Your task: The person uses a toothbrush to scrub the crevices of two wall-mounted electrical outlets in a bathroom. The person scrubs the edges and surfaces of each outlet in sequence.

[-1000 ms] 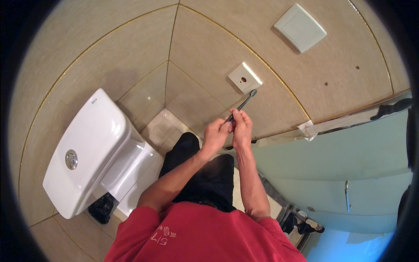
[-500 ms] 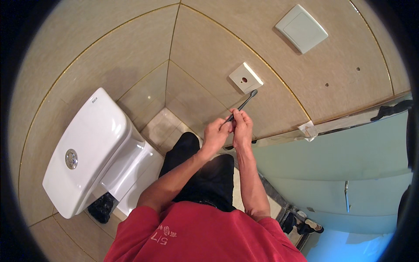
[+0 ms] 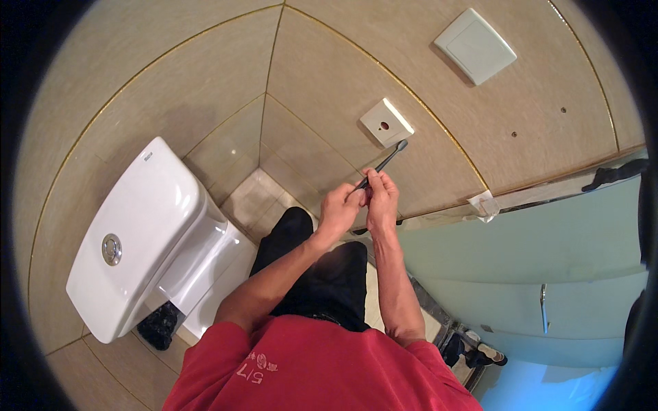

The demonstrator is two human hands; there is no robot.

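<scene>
A dark toothbrush (image 3: 385, 164) slants up and to the right between my two hands, its head near the lower corner of a small white wall plate. My left hand (image 3: 340, 211) is closed round the lower part of its handle. Fingers of my right hand (image 3: 382, 198) pinch the handle a little higher, touching or nearly touching the left. The handle's lower end is hidden in my grip. That white wall plate (image 3: 385, 122) has a dark reddish round opening in its middle; whether the brush head touches it I cannot tell.
To my left stands a white toilet with its cistern (image 3: 130, 240) and a round chrome flush button (image 3: 112, 249). A black bag (image 3: 159, 325) sits beside it. A larger white wall box (image 3: 475, 46) is higher up. On the right is a frosted glass door (image 3: 493, 253) with a metal handle (image 3: 543, 308).
Almost nothing differs. The toothbrush and both hands have shifted very slightly to the right, with the same grip.
</scene>
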